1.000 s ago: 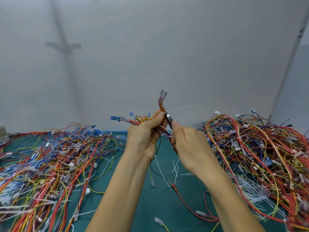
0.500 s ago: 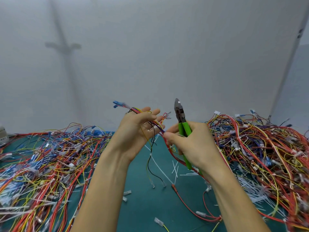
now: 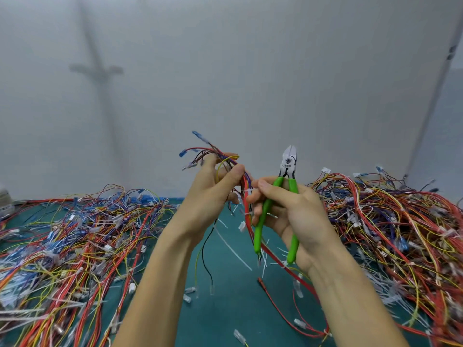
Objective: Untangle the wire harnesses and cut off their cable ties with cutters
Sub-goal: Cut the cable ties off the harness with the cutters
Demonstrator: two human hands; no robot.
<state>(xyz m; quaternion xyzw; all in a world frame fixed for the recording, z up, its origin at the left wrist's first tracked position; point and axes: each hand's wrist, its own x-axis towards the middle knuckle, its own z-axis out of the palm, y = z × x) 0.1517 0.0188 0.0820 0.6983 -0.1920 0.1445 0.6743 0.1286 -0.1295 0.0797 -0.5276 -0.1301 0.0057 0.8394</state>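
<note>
My left hand (image 3: 213,191) grips a wire harness (image 3: 246,186) of red, yellow and purple wires, raised above the green table; its blue connector ends (image 3: 198,135) fan out up and left, and loose wires hang down from it. A white cable tie (image 3: 248,192) wraps the bundle right between my two hands. My right hand (image 3: 288,211) holds green-handled cutters (image 3: 288,176) upright, jaws pointing up and closed, while its thumb and fingertips also touch the bundle at the tie.
A large heap of tangled harnesses (image 3: 75,241) covers the table's left side, another heap (image 3: 390,221) the right. The green mat (image 3: 225,309) between them carries cut white ties, small connectors and a loose red wire (image 3: 283,311). A grey wall stands close behind.
The cutters came off the harness and swung upright, handles now showing in my right hand. My left hand turned the bundle and lifted its connector ends higher. Both hands moved slightly apart.
</note>
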